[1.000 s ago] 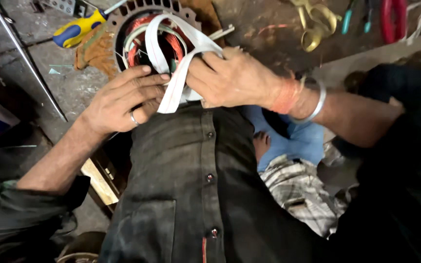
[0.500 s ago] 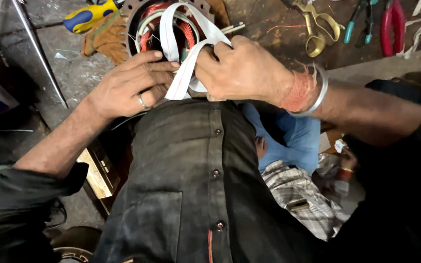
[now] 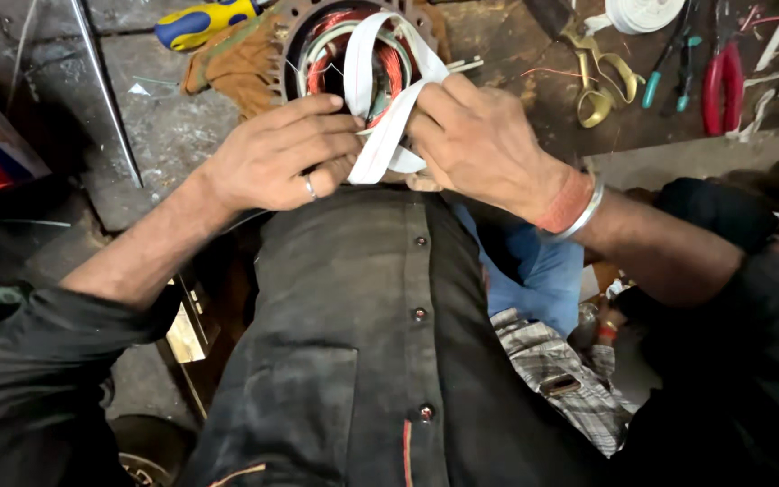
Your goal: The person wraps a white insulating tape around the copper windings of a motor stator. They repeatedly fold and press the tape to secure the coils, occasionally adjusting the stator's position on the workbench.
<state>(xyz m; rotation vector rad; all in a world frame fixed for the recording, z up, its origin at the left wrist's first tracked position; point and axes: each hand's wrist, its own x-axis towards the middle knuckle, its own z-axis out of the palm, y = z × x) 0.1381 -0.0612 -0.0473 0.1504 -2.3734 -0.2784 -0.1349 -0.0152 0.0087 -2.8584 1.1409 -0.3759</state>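
- The desk [image 3: 173, 126] is a worn, grey-brown slab spreading out beyond my fingers, with tools scattered over it.
- My dark button shirt [image 3: 362, 361] fills the space below my fingers, nearer to me than anything on the desk.
- The motor stator [image 3: 353, 45], a toothed metal ring with copper-red windings inside, sits just past my fingertips, resting on a brown rag [image 3: 236, 63].
- My left hand [image 3: 281, 158] lies against the near edge of the stator; its fingers [image 3: 322, 122] are pressed together and curled, pinching the white tape [image 3: 389, 135] where its strands gather. A ring shows on one finger.
- My right hand [image 3: 484, 144] comes in from the other side, its fingers [image 3: 435, 99] bunched and closed on the same tape, touching the left fingertips. A red thread band and a metal bangle circle that wrist.
- The white tape loops up from my fingers through the stator bore and over the windings, then falls back to the pinch.
- Brass-handled scissors [image 3: 601, 86] lie to the right of my right fingers, well apart.
- Red-handled pliers [image 3: 723, 77] lie farther right still.
- A yellow-and-blue screwdriver handle [image 3: 205, 22] lies beyond my left fingers, beside the rag.
- A white tape roll [image 3: 642, 13] sits at the far edge above the scissors.
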